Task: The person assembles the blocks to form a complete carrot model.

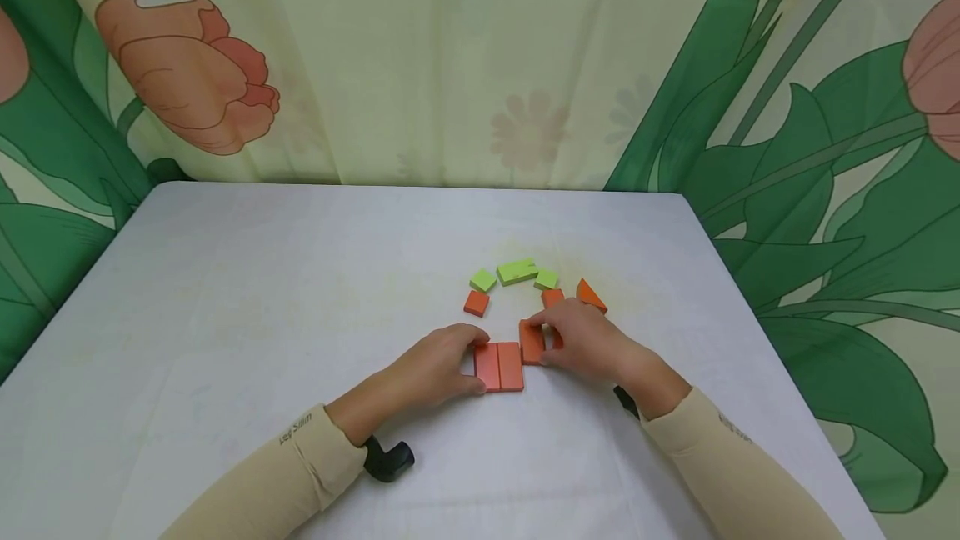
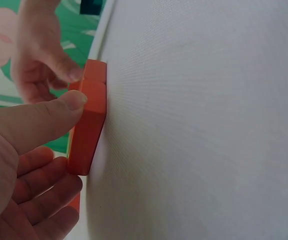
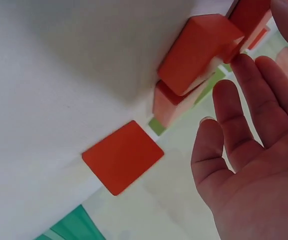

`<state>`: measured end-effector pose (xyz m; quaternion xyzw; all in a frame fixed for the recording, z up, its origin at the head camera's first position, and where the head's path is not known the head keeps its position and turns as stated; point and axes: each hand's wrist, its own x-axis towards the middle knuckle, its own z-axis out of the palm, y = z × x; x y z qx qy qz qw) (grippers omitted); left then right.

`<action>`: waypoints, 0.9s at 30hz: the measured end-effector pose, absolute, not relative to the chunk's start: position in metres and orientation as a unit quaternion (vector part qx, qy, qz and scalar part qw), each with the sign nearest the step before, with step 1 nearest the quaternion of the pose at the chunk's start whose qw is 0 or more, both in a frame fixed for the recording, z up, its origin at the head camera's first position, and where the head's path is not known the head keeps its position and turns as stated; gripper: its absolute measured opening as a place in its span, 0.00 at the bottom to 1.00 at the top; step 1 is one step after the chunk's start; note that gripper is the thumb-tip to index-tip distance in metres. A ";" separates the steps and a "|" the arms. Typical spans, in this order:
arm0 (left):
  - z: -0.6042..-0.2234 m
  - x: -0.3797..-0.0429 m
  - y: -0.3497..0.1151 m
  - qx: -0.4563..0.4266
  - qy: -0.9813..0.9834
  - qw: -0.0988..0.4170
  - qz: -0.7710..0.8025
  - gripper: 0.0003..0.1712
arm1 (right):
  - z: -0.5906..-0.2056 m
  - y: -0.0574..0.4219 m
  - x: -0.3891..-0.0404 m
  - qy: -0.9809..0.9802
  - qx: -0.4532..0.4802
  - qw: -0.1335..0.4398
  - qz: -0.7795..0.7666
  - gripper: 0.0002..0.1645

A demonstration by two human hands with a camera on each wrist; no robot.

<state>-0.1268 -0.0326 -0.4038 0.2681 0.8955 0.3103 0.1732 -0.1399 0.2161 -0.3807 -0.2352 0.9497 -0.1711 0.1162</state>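
Two bare hands in play here, one left hand [image 1: 438,363] and one right hand [image 1: 585,340], with two beige sleeves [image 1: 277,482] [image 1: 742,473] and two black wrist-worn devices [image 1: 390,462] [image 1: 626,401], one mostly tucked away! One white cloth-covered surface [image 1: 225,315], and ten blocks in sight on it: two small lime-green square blocks [image 1: 483,279] [image 1: 546,280], one longer lime-green rectangular block [image 1: 517,272], so three greens; now the warm colours, seven strong: two flat pinkish-red rectangular blocks [image 1: 487,367] [image 1: 511,367], one orange rectangular block [image 1: 532,342], two small orange-red square blocks [image 1: 476,303] [image 1: 552,297], one orange triangular block [image 1: 590,296], and, there, one partly hidden orange block [image 1: 557,340]
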 end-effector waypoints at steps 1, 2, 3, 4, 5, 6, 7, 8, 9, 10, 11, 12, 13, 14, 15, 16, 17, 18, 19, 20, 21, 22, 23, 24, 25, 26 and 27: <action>-0.404 -0.127 -0.033 0.268 0.895 0.173 0.310 0.34 | -0.380 0.216 -0.137 0.951 -0.234 0.117 -0.165 0.28; -0.404 -0.127 -0.033 0.269 0.895 0.173 0.310 0.34 | -0.379 0.215 -0.135 0.952 -0.234 0.116 -0.157 0.27; -0.404 -0.127 -0.033 0.269 0.895 0.174 0.309 0.34 | -0.377 0.214 -0.132 0.954 -0.233 0.116 -0.150 0.27; -0.404 -0.127 -0.033 0.269 0.895 0.174 0.309 0.34 | -0.377 0.214 -0.130 0.955 -0.232 0.117 -0.145 0.27; -0.404 -0.127 -0.033 0.270 0.895 0.174 0.309 0.34 | -0.376 0.214 -0.128 0.955 -0.232 0.118 -0.143 0.27; -0.404 -0.127 -0.033 0.270 0.895 0.173 0.309 0.34 | -0.375 0.214 -0.126 0.955 -0.233 0.118 -0.144 0.26; -0.404 -0.127 -0.033 0.270 0.895 0.173 0.309 0.34 | -0.375 0.213 -0.124 0.954 -0.234 0.118 -0.147 0.26; -0.404 -0.127 -0.033 0.270 0.896 0.173 0.308 0.34 | -0.374 0.214 -0.122 0.954 -0.235 0.117 -0.147 0.26; -0.404 -0.126 -0.033 0.269 0.896 0.173 0.309 0.34 | -0.374 0.214 -0.121 0.953 -0.236 0.117 -0.148 0.26; -0.404 -0.126 -0.033 0.268 0.896 0.173 0.309 0.34 | -0.374 0.214 -0.119 0.952 -0.240 0.115 -0.149 0.26; -0.404 -0.126 -0.033 0.267 0.896 0.173 0.310 0.34 | -0.374 0.214 -0.117 0.952 -0.243 0.114 -0.149 0.25; -0.403 -0.125 -0.033 0.268 0.896 0.173 0.311 0.33 | -0.374 0.215 -0.115 0.952 -0.243 0.115 -0.149 0.26; -0.403 -0.125 -0.032 0.268 0.895 0.173 0.311 0.33 | -0.374 0.216 -0.113 0.952 -0.243 0.115 -0.149 0.26; -0.403 -0.124 -0.032 0.270 0.894 0.173 0.312 0.33 | -0.374 0.217 -0.110 0.951 -0.243 0.117 -0.149 0.26; -0.403 -0.123 -0.031 0.272 0.893 0.173 0.313 0.33 | -0.374 0.217 -0.108 0.951 -0.240 0.119 -0.153 0.26; -0.403 -0.122 -0.030 0.275 0.892 0.173 0.314 0.33 | -0.374 0.218 -0.106 0.951 -0.238 0.122 -0.157 0.26; -0.403 -0.121 -0.029 0.278 0.891 0.172 0.314 0.33 | -0.374 0.220 -0.104 0.950 -0.236 0.126 -0.160 0.26; -0.403 -0.120 -0.028 0.282 0.890 0.172 0.314 0.33 | -0.374 0.220 -0.101 0.950 -0.232 0.130 -0.163 0.27; -0.403 -0.119 -0.026 0.284 0.890 0.171 0.312 0.33 | -0.374 0.221 -0.100 0.949 -0.231 0.133 -0.168 0.27; -0.403 -0.118 -0.025 0.285 0.890 0.172 0.313 0.33 | -0.374 0.222 -0.098 0.949 -0.229 0.136 -0.171 0.27; -0.403 -0.117 -0.024 0.286 0.890 0.172 0.311 0.33 | -0.374 0.223 -0.096 0.948 -0.229 0.138 -0.174 0.28; -0.403 -0.116 -0.023 0.285 0.890 0.173 0.310 0.33 | -0.375 0.224 -0.095 0.947 -0.228 0.140 -0.177 0.28; -0.403 -0.116 -0.021 0.284 0.891 0.174 0.309 0.33 | -0.375 0.225 -0.094 0.947 -0.226 0.141 -0.179 0.29; -0.403 -0.115 -0.020 0.284 0.891 0.174 0.307 0.33 | -0.376 0.226 -0.093 0.947 -0.224 0.141 -0.183 0.29; -0.403 -0.114 -0.019 0.284 0.892 0.175 0.306 0.33 | -0.377 0.227 -0.093 0.946 -0.224 0.141 -0.187 0.29; -0.403 -0.114 -0.018 0.282 0.892 0.176 0.305 0.33 | -0.377 0.228 -0.092 0.946 -0.222 0.140 -0.191 0.29; -0.403 -0.113 -0.017 0.282 0.893 0.175 0.303 0.33 | -0.378 0.229 -0.092 0.946 -0.221 0.139 -0.194 0.29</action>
